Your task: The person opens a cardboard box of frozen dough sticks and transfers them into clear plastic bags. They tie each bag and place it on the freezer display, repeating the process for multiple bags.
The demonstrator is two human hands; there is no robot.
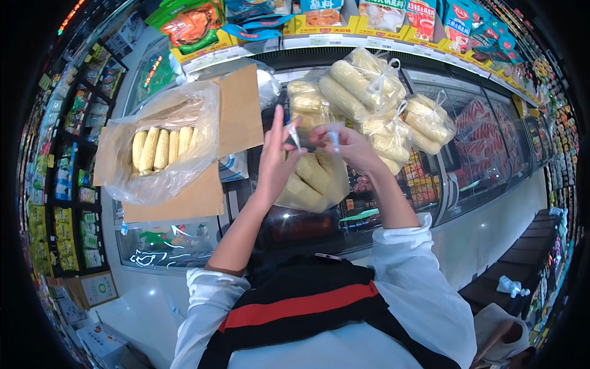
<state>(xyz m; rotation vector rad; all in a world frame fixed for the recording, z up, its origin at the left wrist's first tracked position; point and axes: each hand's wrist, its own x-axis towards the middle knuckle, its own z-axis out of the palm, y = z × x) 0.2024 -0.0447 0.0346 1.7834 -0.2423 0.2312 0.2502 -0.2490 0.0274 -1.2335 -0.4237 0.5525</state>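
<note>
A clear plastic bag of corn cobs (306,184) lies on the glass lid of a chest freezer, right under my hands. My left hand (279,159) has a twisted white handle of this bag between thumb and fingers, with the index finger pointing up. Facing it, my right hand (352,145) pinches another strip of the bag's plastic; its fingertips are blurred. Just behind and to the right are several knotted bags of corn (355,87), some stacked on others. One knotted bag (428,122) rests at the right end of this group.
On the left, an open cardboard box (239,106) with a plastic liner (156,189) holds loose corn cobs (161,150). A shelf edge (322,40) with packaged seasonings runs above the freezer's far side. Frozen meat rolls (481,131) show through glass. A person (500,334) is at lower right.
</note>
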